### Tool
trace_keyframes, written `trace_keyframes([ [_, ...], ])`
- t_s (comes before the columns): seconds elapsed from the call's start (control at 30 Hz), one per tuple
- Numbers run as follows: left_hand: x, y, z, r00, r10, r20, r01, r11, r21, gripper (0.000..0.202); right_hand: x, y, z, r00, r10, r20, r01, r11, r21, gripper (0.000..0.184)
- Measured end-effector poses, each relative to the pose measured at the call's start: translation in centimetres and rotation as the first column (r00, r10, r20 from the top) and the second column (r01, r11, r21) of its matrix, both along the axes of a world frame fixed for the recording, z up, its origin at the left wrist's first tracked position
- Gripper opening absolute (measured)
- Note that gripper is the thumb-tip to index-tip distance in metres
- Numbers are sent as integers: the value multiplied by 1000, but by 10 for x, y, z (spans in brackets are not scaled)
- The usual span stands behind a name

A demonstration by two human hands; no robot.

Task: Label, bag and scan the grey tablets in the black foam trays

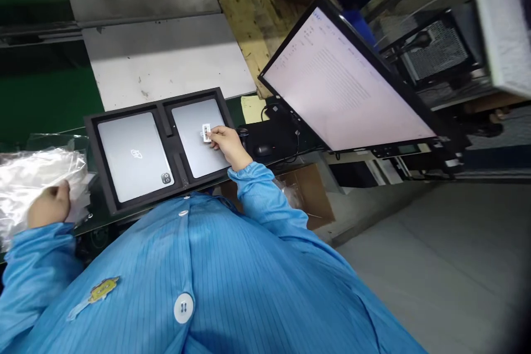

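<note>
Two silver tablets lie face down, side by side, in a black foam tray. The left tablet (120, 171) shows a logo and a camera block at its lower corner. Over the right tablet (186, 149), my right hand (228, 146) pinches a small white barcode label (206, 133) between thumb and fingers. Whether the label touches the tablet, I cannot tell. At the far left my left hand (50, 206) is closed at the edge of a pile of clear plastic bags (37, 168), its fingers curled on the film. The black foam tray (162, 121) surrounds both tablets.
A tilted-looking monitor (344, 83) stands right of the tray, with a computer mouse (264, 150) and a yellow paper note (253, 109) nearby. An open cardboard box (311, 196) sits below the table edge. White boards (166, 58) lie behind the tray.
</note>
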State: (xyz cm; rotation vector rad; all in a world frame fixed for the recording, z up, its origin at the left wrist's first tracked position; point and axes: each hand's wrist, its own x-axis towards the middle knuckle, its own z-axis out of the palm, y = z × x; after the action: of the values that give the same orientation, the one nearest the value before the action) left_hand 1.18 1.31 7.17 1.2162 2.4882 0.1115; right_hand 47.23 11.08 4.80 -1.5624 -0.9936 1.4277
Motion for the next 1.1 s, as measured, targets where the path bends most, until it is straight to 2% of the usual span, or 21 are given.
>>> trace_keyframes([
  [0.03, 19, 12, 11, 999, 31, -33, -27, 993, 119, 30, 3, -5, 2, 999, -32, -10, 32, 999, 1, 26],
  [0.07, 43, 23, 21, 998, 19, -53, -4, 963, 269, 30, 7, -10, 4, 997, -73, -13, 73, 997, 3, 27],
  [0.1, 73, 36, 31, 993, -113, -31, 115, 909, 401, 34, 12, -15, 6, 993, -119, -13, 119, 993, 5, 28],
  [0.13, 108, 48, 37, 942, -336, 11, 290, 829, 479, 36, 19, -21, 8, 987, -162, -11, 162, 987, 7, 28],
  [0.17, 145, 61, 40, 810, -584, 50, 479, 709, 517, 37, 26, -26, 10, 980, -198, -10, 198, 980, 7, 29],
  [0.2, 183, 74, 38, 606, -790, 97, 649, 561, 515, 38, 33, -31, 12, 975, -224, -14, 224, 975, 7, 30],
  [0.23, 220, 87, 33, 366, -921, 134, 777, 381, 501, 37, 42, -35, 14, 971, -239, -19, 240, 971, 8, 32],
  [0.27, 254, 100, 25, 159, -976, 146, 848, 210, 486, 37, 50, -39, 16, 969, -246, -25, 247, 969, 11, 33],
  [0.3, 283, 112, 15, 59, -989, 135, 877, 116, 467, 38, 58, -42, 19, 968, -248, -29, 248, 968, 18, 35],
  [0.33, 307, 123, 5, 14, -993, 119, 897, 65, 436, 39, 67, -46, 22, 968, -248, -29, 249, 968, 29, 36],
  [0.4, 338, 141, -12, 8, -998, 62, 923, 31, 384, 39, 84, -54, 28, 967, -253, -15, 253, 966, 53, 36],
  [0.5, 349, 154, -26, 21, -999, -29, 931, 9, 365, 39, 105, -65, 33, 960, -281, 12, 279, 957, 79, 36],
  [0.67, 338, 154, -26, -45, -995, -86, 942, -71, 328, 45, 121, -70, 30, 943, -332, 3, 331, 941, 71, 32],
  [0.77, 338, 155, -23, -73, -996, -56, 939, -87, 334, 47, 117, -62, 27, 951, -307, 28, 306, 951, 40, 28],
  [0.93, 336, 166, -7, -41, -999, -23, 873, -47, 486, 48, 86, -34, 23, 976, -150, 158, 159, 986, -45, 23],
  [1.03, 315, 166, 7, 56, -998, -27, 741, 23, 671, 40, 52, -11, 16, 969, 4, 246, 15, 997, -74, 25],
  [1.1, 297, 160, 12, 136, -990, -30, 623, 62, 780, 35, 30, 4, 12, 922, 132, 365, -119, 991, -59, 29],
])
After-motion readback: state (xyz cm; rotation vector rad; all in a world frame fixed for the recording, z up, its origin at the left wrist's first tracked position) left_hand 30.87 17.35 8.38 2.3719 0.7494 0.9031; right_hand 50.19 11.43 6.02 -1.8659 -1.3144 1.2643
